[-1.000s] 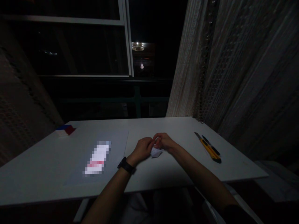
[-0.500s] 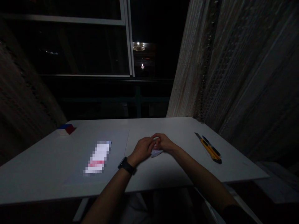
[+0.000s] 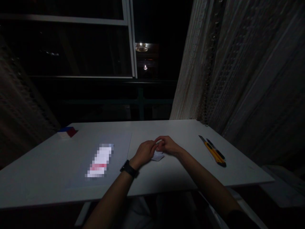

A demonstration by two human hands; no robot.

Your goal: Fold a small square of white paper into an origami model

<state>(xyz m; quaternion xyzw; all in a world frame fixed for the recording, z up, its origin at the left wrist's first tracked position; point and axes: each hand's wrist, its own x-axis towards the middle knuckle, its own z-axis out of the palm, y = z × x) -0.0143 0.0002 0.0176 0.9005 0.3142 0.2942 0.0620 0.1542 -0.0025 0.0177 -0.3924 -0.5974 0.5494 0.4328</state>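
Both hands meet over the middle of a white table (image 3: 181, 178), around a small folded piece of white paper (image 3: 157, 156). My left hand (image 3: 145, 150), with a dark watch (image 3: 129, 168) on the wrist, grips the paper from the left, its fingers closed. My right hand (image 3: 168, 145) curls in from the other side, thumb and fingers pinched at the paper's far edge. The fingertips touch one another and cover the upper part of the paper. Its lower part shows below the hands, angular and creased.
On the left, a lit phone with a blurred-out screen (image 3: 101, 160) rests on a large pale sheet (image 3: 124, 146). A blue, red and white cube (image 3: 67, 132) stands at the far left. Two cutters lie right: a yellow one (image 3: 214, 154) and a slimmer dark one (image 3: 215, 149). Curtains (image 3: 190, 63) hang behind.
More of the folded paper shows below the hands, and its visible part has shifted slightly left. The right hand's fingers have moved a little; the arms stay nearly in place.
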